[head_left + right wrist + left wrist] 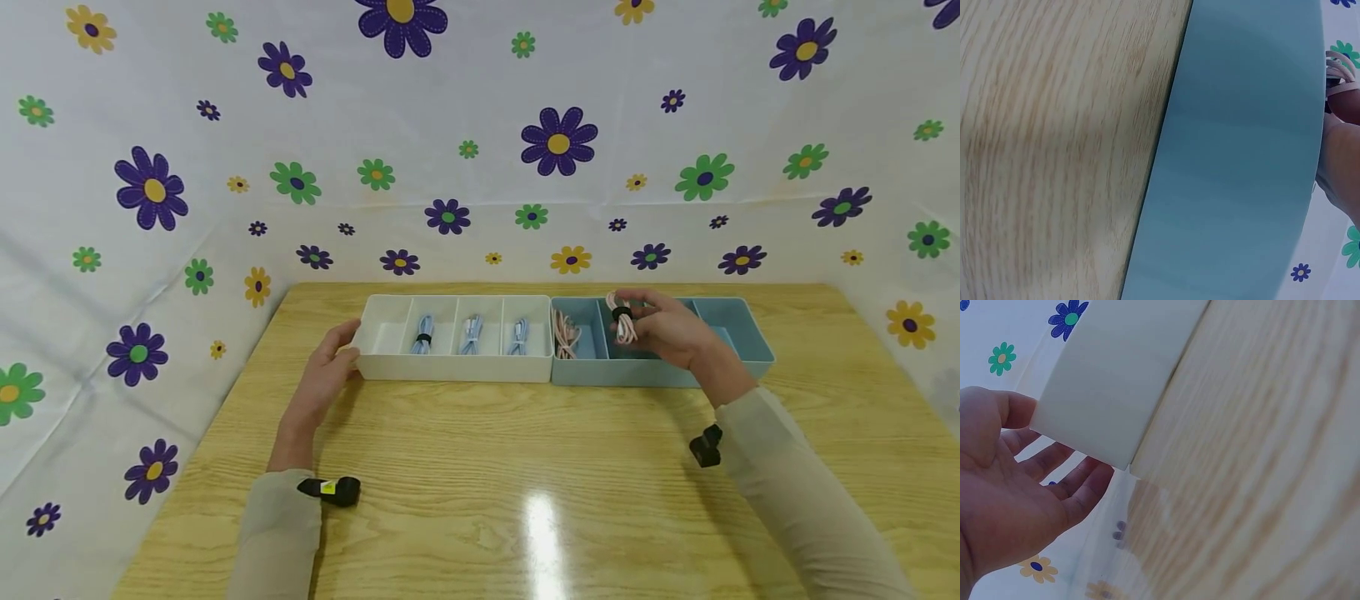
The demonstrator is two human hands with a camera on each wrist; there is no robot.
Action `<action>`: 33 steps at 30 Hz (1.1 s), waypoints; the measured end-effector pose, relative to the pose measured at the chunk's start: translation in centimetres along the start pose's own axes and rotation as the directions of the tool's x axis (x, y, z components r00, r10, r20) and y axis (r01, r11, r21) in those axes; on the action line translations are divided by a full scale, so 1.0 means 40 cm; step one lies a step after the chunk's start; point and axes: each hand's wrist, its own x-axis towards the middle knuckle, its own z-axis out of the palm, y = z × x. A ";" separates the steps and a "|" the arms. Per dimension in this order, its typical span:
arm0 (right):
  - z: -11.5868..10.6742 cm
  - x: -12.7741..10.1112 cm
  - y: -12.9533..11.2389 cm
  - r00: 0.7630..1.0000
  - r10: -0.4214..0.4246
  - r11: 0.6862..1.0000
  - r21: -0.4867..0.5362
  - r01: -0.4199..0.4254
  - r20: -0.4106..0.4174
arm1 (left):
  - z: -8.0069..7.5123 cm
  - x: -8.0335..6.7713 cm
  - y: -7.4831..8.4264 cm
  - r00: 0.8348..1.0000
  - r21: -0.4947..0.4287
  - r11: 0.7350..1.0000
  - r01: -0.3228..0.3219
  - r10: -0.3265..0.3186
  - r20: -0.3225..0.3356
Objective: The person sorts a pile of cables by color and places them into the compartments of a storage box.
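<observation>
My right hand [671, 330] pinches a pale pink cable [622, 319], coiled and bound with a black strap, over the blue divided box [637, 373]. In the right wrist view the box's front wall [1235, 150] hides most of that hand. Another pink cable [566, 336] lies in the blue box's leftmost compartment. My left hand [325, 368] touches the left end of the white divided box [457, 368]; its fingertips rest on the end wall in the left wrist view. Three bundled light-blue cables, including one with a black strap [424, 336], lie in separate compartments of the white box.
Both boxes stand end to end near the back of the wooden table [480, 467]. Behind and at the sides hangs a white cloth [480, 100] printed with flowers. Each sleeve has a small black camera near the cuff.
</observation>
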 end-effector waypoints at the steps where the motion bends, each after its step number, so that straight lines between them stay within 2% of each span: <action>1: -0.001 0.001 -0.001 1.000 0.003 1.000 0.007 -0.003 0.005 | 0.000 0.001 -0.001 1.000 0.004 1.000 -0.001 0.001 -0.003; 5: 0.000 0.006 -0.005 1.000 0.031 0.999 0.044 -0.031 0.005 | 0.000 0.002 -0.004 1.000 0.012 1.000 -0.004 0.004 -0.003; 12: 0.018 0.015 -0.015 0.994 0.094 0.995 0.037 -0.092 -0.058 | 0.001 0.001 0.000 1.000 0.000 1.000 -0.003 0.003 -0.003; 24: 0.023 0.022 -0.017 0.983 0.183 0.973 0.147 -0.179 -0.019 | 0.004 0.000 0.003 1.000 0.006 1.000 -0.006 0.006 -0.002; 26: 0.025 0.025 -0.016 0.980 0.198 0.971 0.143 -0.193 -0.018 | 0.004 0.000 0.004 1.000 0.000 1.000 -0.002 0.002 -0.001; 28: 0.029 0.027 -0.016 0.978 0.210 0.970 0.128 -0.206 -0.021 | 0.006 -0.009 0.023 1.000 -0.007 1.000 0.007 -0.007 0.004; 33: 0.038 0.032 -0.019 0.974 0.224 0.973 0.066 -0.221 -0.034 | 0.004 -0.009 0.019 1.000 -0.006 1.000 0.016 -0.016 0.000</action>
